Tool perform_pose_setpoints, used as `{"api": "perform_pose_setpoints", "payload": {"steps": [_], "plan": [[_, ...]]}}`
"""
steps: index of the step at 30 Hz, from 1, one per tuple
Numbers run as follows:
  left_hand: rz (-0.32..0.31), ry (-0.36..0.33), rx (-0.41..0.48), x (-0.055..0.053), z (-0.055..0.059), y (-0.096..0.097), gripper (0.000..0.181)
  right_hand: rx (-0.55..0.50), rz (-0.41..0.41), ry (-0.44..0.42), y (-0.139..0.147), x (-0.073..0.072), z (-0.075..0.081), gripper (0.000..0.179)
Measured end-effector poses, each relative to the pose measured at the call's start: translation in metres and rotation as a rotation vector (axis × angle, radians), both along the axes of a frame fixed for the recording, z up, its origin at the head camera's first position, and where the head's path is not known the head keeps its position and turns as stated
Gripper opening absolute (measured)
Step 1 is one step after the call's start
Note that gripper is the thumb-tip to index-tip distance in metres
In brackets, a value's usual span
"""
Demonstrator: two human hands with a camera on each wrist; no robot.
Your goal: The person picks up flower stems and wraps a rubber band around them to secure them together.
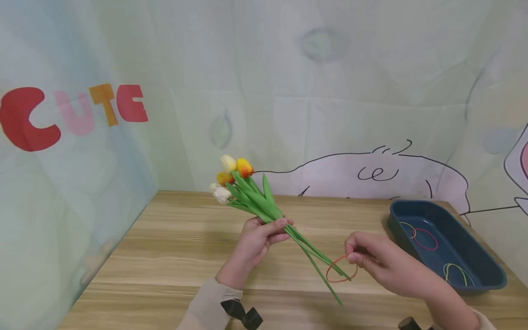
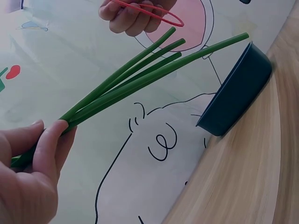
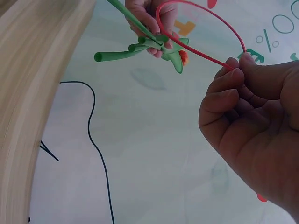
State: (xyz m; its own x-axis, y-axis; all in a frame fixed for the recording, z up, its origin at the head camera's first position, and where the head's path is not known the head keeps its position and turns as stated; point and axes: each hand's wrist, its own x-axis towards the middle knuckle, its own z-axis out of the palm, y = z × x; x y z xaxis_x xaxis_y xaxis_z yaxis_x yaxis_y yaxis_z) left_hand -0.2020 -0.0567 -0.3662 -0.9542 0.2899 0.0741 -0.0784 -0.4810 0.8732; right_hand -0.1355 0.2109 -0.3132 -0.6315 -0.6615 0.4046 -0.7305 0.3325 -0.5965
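Observation:
My left hand [image 1: 264, 236] grips a bunch of artificial tulips [image 1: 257, 201] round the stems, just below the leaves. White and yellow-orange blooms point up and left in the head view, while the bare green stems [image 2: 121, 88] slant down to the right and spread apart at their ends. Between thumb and fingertips my right hand [image 1: 381, 261] pinches a red rubber band [image 3: 201, 9], which hangs as an open loop. In the head view this loop overlaps the stem ends; in the left wrist view it appears beyond their tips.
A dark blue tray [image 1: 447, 220] stands at the right of the wooden table [image 1: 165, 256]. Several loose rubber bands, red [image 1: 426, 239] and yellow-green [image 1: 455, 270], lie in it. A printed cloth backdrop [image 1: 264, 91] rises behind the table and along its left side.

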Motion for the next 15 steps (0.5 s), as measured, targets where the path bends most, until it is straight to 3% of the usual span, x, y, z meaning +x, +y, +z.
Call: {"api": "perform_pose_setpoints", "payload": {"steps": [15], "plan": [[-0.072, 0.043, 0.012, 0.0047, 0.0025, -0.0005, 0.016, 0.007, -0.004, -0.020, -0.0024, -0.0050, -0.0030, 0.018]]}}
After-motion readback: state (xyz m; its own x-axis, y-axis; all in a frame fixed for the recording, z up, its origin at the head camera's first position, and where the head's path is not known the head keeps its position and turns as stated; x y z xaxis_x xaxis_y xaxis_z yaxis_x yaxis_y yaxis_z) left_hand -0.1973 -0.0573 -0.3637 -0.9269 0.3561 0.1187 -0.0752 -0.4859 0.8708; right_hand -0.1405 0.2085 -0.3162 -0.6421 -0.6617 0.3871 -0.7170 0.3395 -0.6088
